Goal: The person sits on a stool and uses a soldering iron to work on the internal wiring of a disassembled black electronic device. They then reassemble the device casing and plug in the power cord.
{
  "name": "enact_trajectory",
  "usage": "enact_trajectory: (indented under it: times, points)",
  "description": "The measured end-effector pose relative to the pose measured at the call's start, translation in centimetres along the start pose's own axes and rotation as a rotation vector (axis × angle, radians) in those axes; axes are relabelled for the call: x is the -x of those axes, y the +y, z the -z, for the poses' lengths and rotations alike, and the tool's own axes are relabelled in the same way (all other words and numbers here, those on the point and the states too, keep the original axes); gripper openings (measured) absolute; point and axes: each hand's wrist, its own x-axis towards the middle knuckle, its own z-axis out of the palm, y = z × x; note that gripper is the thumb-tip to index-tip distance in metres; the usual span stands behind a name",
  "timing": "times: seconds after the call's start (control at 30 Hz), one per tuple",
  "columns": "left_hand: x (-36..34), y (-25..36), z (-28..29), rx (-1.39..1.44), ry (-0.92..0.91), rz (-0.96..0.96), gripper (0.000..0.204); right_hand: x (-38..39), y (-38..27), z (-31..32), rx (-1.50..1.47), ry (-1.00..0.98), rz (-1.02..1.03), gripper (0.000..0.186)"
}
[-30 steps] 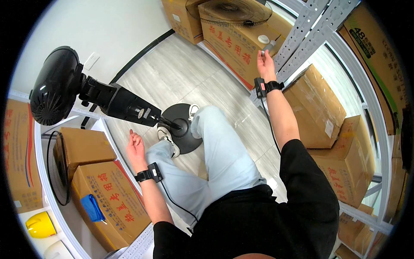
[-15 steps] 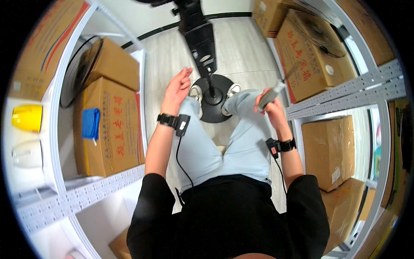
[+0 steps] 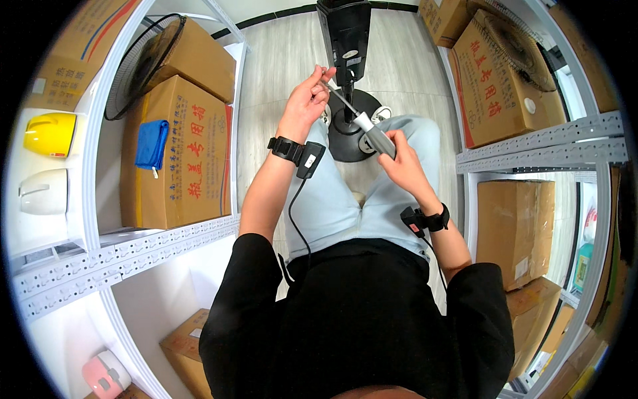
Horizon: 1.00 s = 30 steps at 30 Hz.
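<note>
My right hand (image 3: 407,167) grips a screwdriver (image 3: 380,140) by its grey and white handle, with the metal shaft slanting up and to the left. The shaft's tip meets the fingers of my left hand (image 3: 306,105). Those fingers are curled together there; whatever small thing they may pinch is too small to make out. Just beyond both hands stands a black upright appliance body (image 3: 344,33), on a pole with a round black base (image 3: 340,150) between my shoes. Black bands with small cabled boxes sit on both wrists.
Shelving flanks me on both sides. At left are a cardboard box (image 3: 174,159) with a blue cloth pouch (image 3: 152,144), a round wire fan grille (image 3: 136,73), and yellow (image 3: 52,134) and white (image 3: 45,191) kettle-like items. Another grille (image 3: 515,48) lies on a box at right.
My right hand has brought the screwdriver left and turned its shaft toward my left hand. The left hand has moved slightly up and right. The view has shifted.
</note>
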Motion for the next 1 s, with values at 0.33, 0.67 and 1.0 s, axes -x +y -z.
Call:
enact_trajectory:
  times: [0.33,0.67,1.0]
  points:
    - [-0.5,-0.5,-0.5,-0.096,-0.041,0.029,0.018,-0.2,-0.8,1.0,0.069,0.071,-0.044,0.037]
    - [-0.4,-0.3,-1.3,-0.48,0.029,-0.004,0.026,0.4,-1.3,1.1,0.252,0.203,0.095,0.041]
    - [-2.4,-0.6,-2.5,-0.253,0.097,-0.143,0.029,-1.4,-3.5,0.1,0.116,0.345,0.093,0.041]
